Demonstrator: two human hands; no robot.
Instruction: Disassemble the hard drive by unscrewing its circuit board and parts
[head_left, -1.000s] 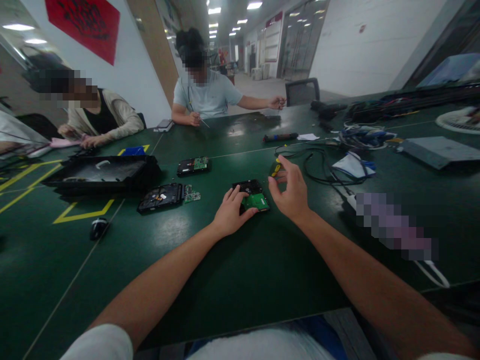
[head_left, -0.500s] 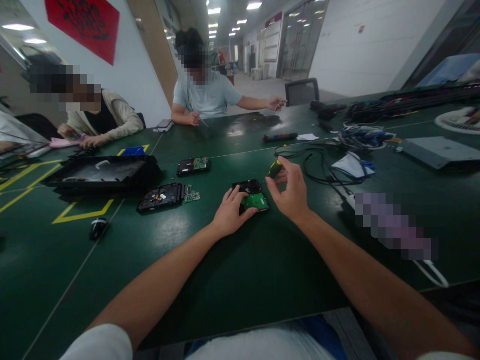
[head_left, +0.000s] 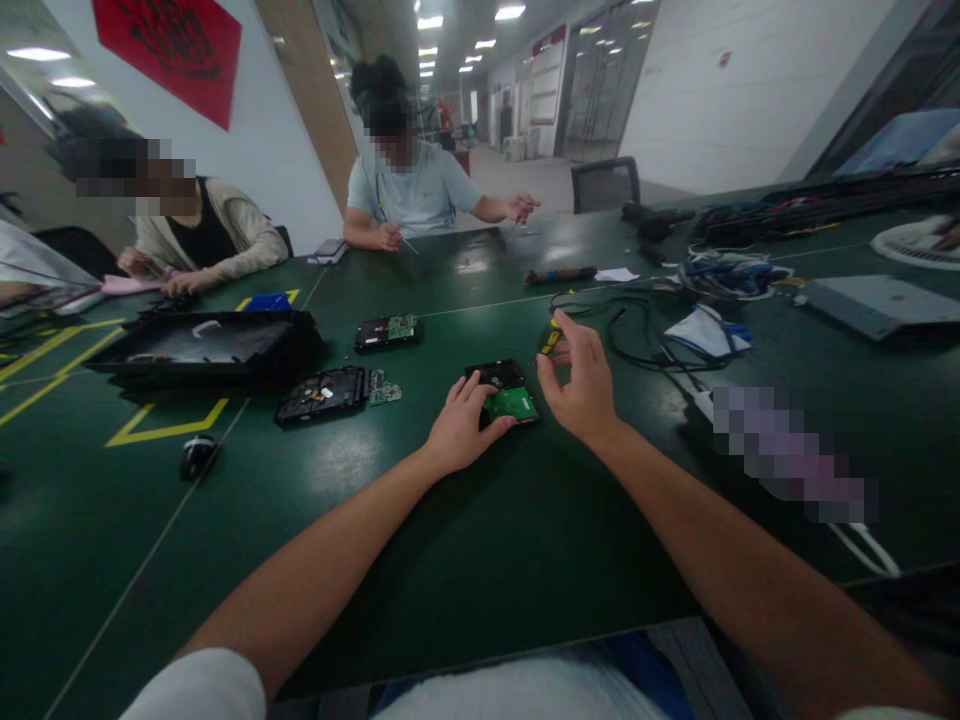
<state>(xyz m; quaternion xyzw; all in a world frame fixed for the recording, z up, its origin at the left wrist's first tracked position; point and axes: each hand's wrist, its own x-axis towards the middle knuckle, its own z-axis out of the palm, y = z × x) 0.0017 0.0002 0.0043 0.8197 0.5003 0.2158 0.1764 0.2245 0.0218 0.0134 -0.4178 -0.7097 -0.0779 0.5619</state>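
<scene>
A hard drive with a green circuit board point(head_left: 516, 404) lies on the dark green table point(head_left: 480, 540) in front of me. My left hand point(head_left: 463, 422) rests on its left and near edges, gripping it between thumb and fingers. Right of the drive, my right hand point(head_left: 576, 378) holds a short screwdriver with a yellow and black handle point(head_left: 551, 338) between thumb and fingers, just above the table. The screwdriver's tip cannot be made out. To the left lie an opened drive point(head_left: 324, 394) with a small circuit board point(head_left: 385, 388) beside it and another drive point(head_left: 386, 332).
Black trays point(head_left: 206, 345) and a mouse point(head_left: 197, 457) are at the left. Cables point(head_left: 727, 275), a white cloth point(head_left: 703, 330), a blurred power strip point(head_left: 787, 450) and a grey metal box point(head_left: 885, 305) lie at the right. Two people sit across the table.
My right hand has turned the screwdriver handle more upright and shifted slightly right. My left hand has stayed on the drive. The middle person's outstretched hand has moved inward.
</scene>
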